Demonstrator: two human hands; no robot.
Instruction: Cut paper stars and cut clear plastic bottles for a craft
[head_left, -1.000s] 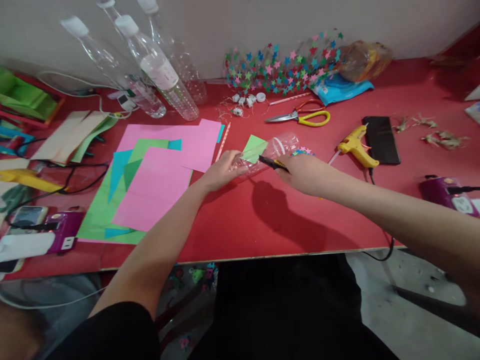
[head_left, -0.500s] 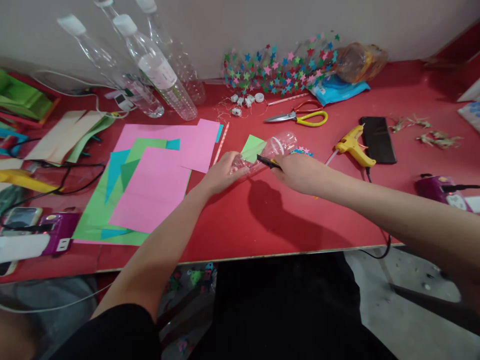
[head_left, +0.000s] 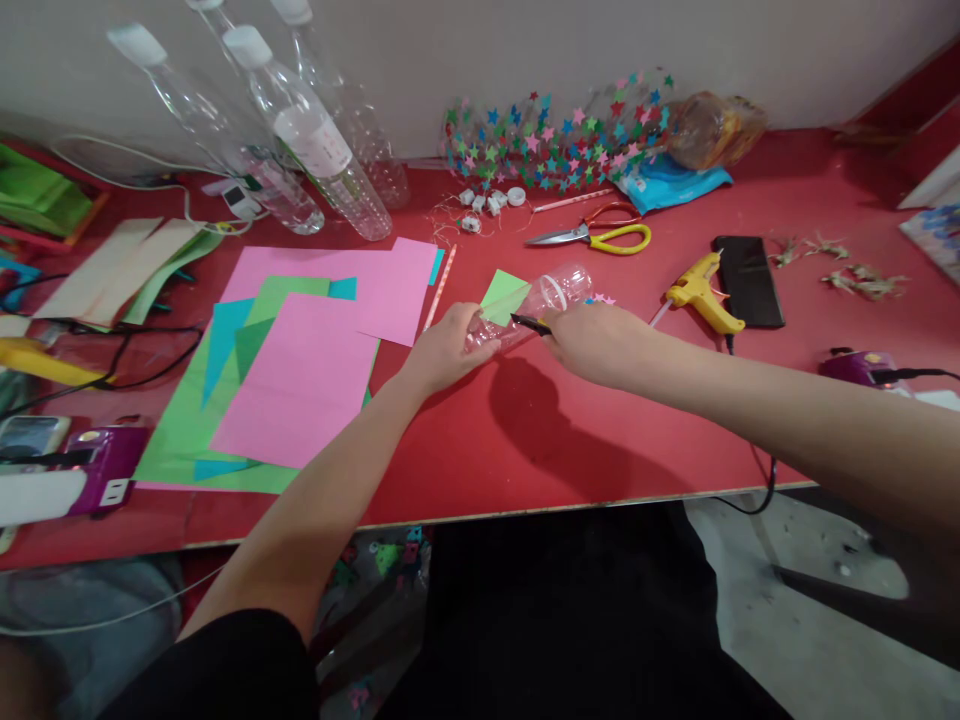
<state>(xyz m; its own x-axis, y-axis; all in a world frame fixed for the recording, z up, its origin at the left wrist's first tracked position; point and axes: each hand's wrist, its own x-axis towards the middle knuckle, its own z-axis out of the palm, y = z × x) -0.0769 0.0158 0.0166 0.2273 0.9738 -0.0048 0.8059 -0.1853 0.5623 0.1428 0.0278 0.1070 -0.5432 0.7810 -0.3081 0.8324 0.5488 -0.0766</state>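
A clear plastic bottle (head_left: 551,292) lies on its side on the red table (head_left: 525,440). My left hand (head_left: 444,349) is closed round its near end. My right hand (head_left: 592,342) grips a black and yellow utility knife (head_left: 531,323), its tip against the bottle's side. A small green paper piece (head_left: 501,294) lies under and behind the bottle.
Pink, green and teal paper sheets (head_left: 300,350) lie at the left. Yellow-handled scissors (head_left: 600,236), a yellow glue gun (head_left: 703,292) and a black phone (head_left: 746,281) lie at the right. Upright clear bottles (head_left: 300,130) and a star-covered bottle (head_left: 555,140) stand at the back. Cables and purple devices sit at both edges.
Both hands stay on the bottle; the knife tip has crept slightly left along it. The view has shifted a little.
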